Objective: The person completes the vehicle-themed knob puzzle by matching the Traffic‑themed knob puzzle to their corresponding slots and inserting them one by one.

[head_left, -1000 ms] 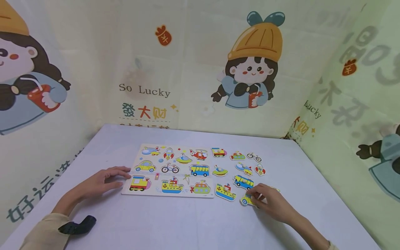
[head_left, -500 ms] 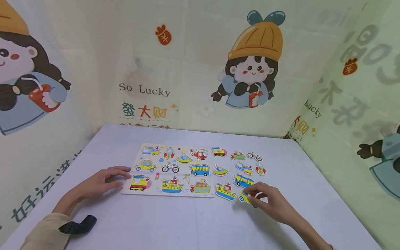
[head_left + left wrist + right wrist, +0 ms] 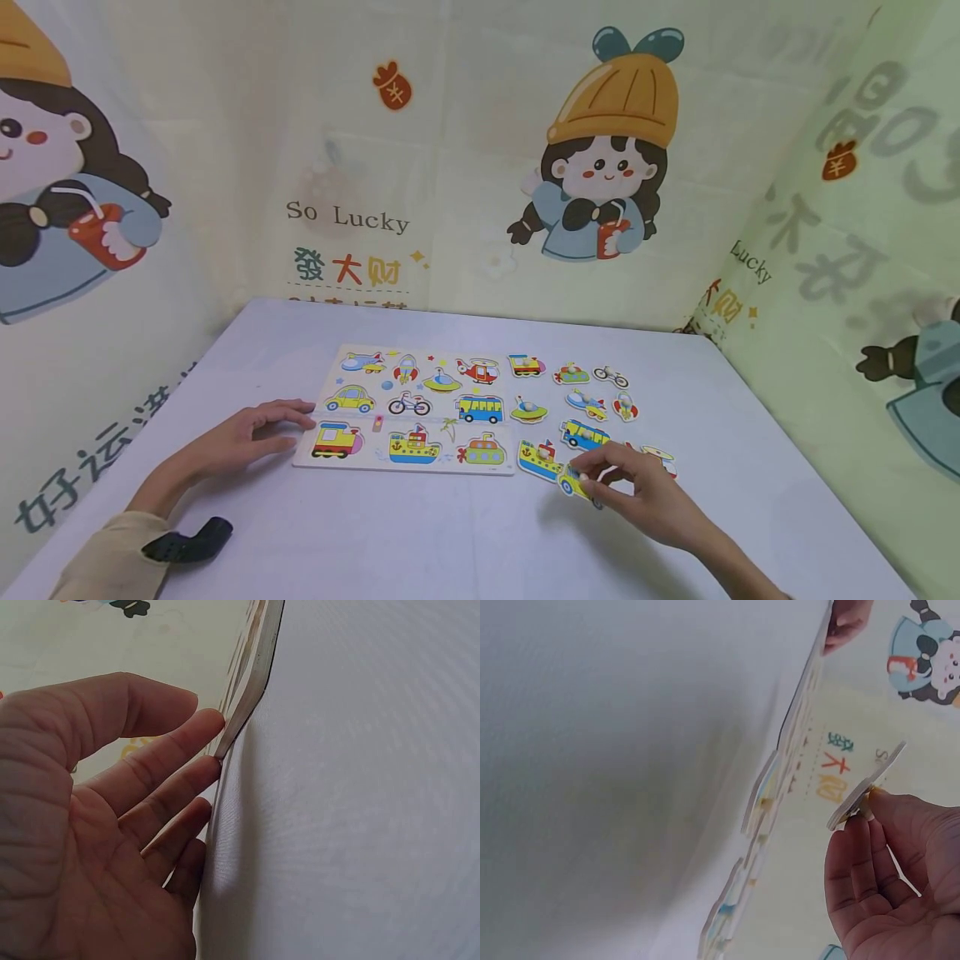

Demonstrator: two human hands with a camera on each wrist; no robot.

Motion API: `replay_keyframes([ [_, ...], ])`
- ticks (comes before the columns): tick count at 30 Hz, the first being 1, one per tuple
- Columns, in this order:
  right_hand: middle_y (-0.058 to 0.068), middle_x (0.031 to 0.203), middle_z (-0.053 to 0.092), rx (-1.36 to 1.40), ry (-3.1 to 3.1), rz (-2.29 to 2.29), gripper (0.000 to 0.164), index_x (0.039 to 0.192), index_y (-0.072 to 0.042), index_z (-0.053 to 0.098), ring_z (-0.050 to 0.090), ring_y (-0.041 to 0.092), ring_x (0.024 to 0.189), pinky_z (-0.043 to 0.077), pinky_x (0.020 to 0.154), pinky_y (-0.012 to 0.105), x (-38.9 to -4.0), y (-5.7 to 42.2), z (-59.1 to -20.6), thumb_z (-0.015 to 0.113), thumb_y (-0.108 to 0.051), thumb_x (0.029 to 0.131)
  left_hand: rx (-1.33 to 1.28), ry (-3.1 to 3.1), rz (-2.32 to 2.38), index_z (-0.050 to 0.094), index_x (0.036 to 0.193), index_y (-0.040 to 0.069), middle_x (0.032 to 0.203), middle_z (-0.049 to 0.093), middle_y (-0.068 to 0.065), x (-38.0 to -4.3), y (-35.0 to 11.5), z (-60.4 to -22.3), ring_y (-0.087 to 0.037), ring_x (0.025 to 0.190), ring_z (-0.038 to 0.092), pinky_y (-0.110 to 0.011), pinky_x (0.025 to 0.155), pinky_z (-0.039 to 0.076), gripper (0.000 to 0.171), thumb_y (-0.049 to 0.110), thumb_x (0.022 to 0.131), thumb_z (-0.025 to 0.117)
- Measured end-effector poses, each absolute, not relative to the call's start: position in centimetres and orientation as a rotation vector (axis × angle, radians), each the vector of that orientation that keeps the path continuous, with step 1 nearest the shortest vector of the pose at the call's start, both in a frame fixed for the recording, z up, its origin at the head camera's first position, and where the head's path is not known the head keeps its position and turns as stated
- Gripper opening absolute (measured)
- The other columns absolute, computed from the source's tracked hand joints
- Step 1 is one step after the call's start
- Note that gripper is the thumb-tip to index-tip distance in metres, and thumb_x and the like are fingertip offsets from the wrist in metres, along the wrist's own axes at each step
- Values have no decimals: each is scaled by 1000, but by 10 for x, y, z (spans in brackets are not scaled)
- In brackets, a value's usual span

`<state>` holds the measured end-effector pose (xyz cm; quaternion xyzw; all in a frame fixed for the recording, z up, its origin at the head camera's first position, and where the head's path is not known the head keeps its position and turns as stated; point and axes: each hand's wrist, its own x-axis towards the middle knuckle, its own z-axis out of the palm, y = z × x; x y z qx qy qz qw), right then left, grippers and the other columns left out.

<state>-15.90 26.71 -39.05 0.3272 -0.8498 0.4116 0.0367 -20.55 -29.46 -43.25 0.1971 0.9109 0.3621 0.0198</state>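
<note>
My right hand (image 3: 648, 496) pinches the yellow car puzzle piece (image 3: 572, 485) by its knob. In the right wrist view the car piece (image 3: 870, 784) is seen nearly edge-on, lifted above the table, with fingertips and thumb behind it. The boat piece (image 3: 537, 461) lies just left of it. A wooden puzzle board (image 3: 372, 448) printed with vehicles lies to the left. My left hand (image 3: 240, 437) rests at the board's left edge, and in the left wrist view its loosely bent fingertips (image 3: 210, 724) touch that edge.
Right of the board lie several knobbed pieces, among them a bus (image 3: 583, 435), a train (image 3: 527, 365), a flying saucer (image 3: 528, 409), a bicycle (image 3: 611, 377) and a rocket (image 3: 625, 407). A helicopter piece (image 3: 662, 457) is partly hidden behind the right hand. Printed cloth (image 3: 465, 167) surrounds the white table.
The right hand has lifted the car piece and carried it slightly left, toward the boat piece. More of the helicopter piece now shows. The left hand and the board have stayed still.
</note>
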Motion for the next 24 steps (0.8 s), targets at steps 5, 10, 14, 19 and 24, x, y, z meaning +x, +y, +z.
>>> replay_keyframes([
  [5,-4,101,72,1089,-2551,1275,23,116,-12,70,69,11,85,60,75,27,-157,260,-388,73,-4,94,622,2819,1138,73,120,22,145,59,-14,-206,-295,-433,-42,138,44,-40,110,45,25,25,95,72],
  [10,-2,102,72,1106,-2563,1297,22,116,-13,71,69,13,85,60,75,28,-159,251,-386,72,-6,95,599,2822,1128,72,120,24,145,59,-12,-206,-297,-434,-40,138,43,-14,104,38,25,26,95,73],
  [14,-2,104,72,1082,-2624,1306,19,115,-16,71,68,11,86,60,78,27,-163,244,-385,72,-13,96,604,2814,1137,72,120,22,145,59,-14,-206,-296,-434,-44,138,44,-37,110,45,26,25,95,73],
  [19,0,106,72,1105,-2623,1309,19,115,-14,71,68,12,86,60,79,28,-168,235,-385,72,-12,96,628,2805,1147,72,121,20,145,58,-16,-205,-295,-433,-47,137,44,-46,109,46,26,24,95,72],
  [24,-1,104,72,1097,-2645,1327,17,113,-13,71,68,10,87,60,79,28,-173,226,-385,73,-14,96,622,2815,1135,72,120,23,145,59,-13,-206,-297,-433,-44,137,44,-18,104,39,26,25,95,73],
])
